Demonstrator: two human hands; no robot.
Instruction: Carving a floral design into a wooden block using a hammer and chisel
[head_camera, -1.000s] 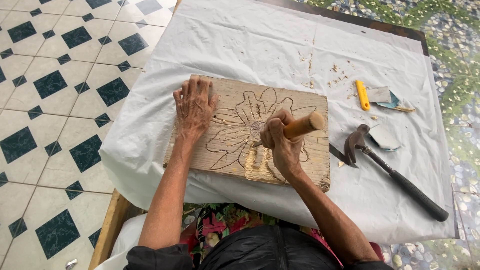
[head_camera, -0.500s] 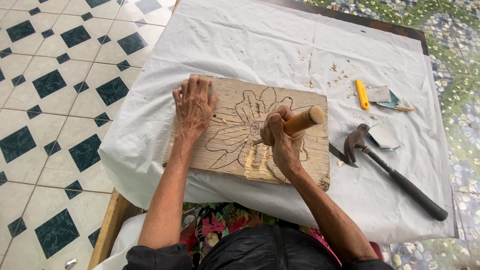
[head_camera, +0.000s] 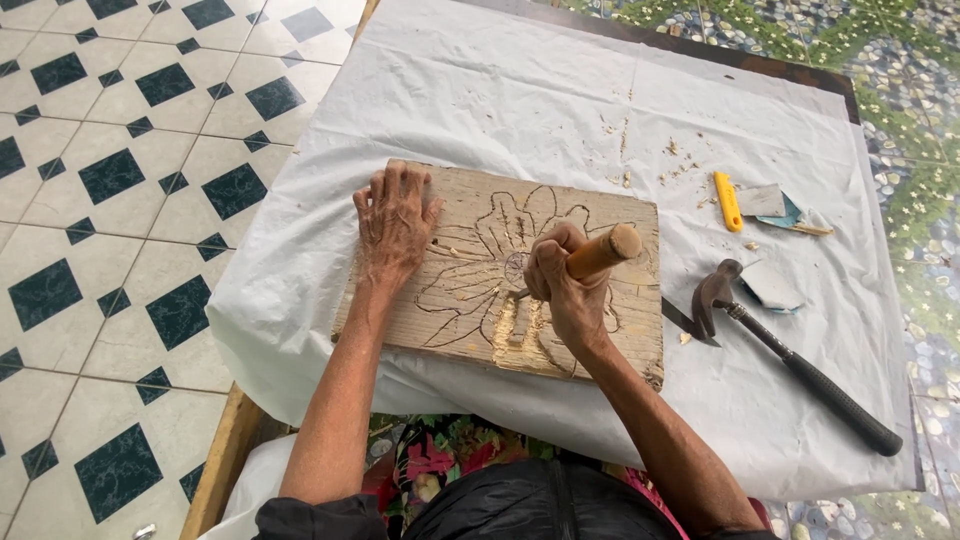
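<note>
At the frame's centre, the right hand (head_camera: 565, 285) has its fingers clamped round a wooden-handled chisel (head_camera: 597, 253), its tip in the flower outline on the pale rectangular wooden board (head_camera: 610, 335). The left hand (head_camera: 393, 220), fingers spread flat, pins the board's left part. The chisel could slip and gouge the petals, and the board rests on a slick white plastic sheet (head_camera: 480, 90) over the table.

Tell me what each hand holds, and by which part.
The right hand grips a chisel by its wooden handle. The left hand holds nothing; it presses flat on the carved board.
</note>
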